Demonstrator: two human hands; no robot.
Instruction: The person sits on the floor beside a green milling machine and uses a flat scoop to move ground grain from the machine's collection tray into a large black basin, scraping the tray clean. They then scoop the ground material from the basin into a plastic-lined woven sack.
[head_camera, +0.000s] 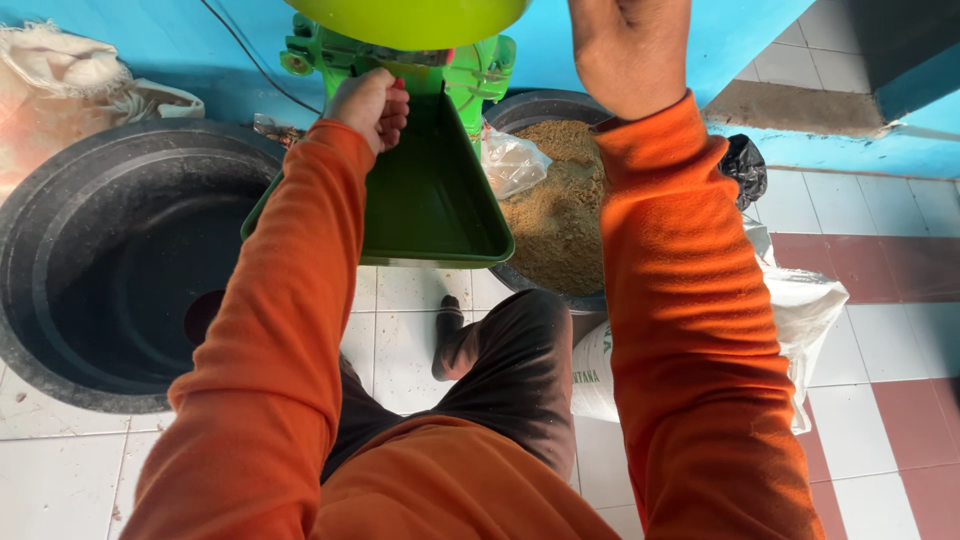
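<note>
L hand (370, 105) was fisted on a small red part at the top of the green machine's (470, 70) chute (430, 200). R hand (630, 50) reached up by the yellow-green hopper (410, 18); grip couldn't be told, fingers cut off. Risk, my guess: 1 tub (550, 220) of brown meal sat beside the chute mouth, not under it, so output could hit the tiled floor (400, 330).
</note>
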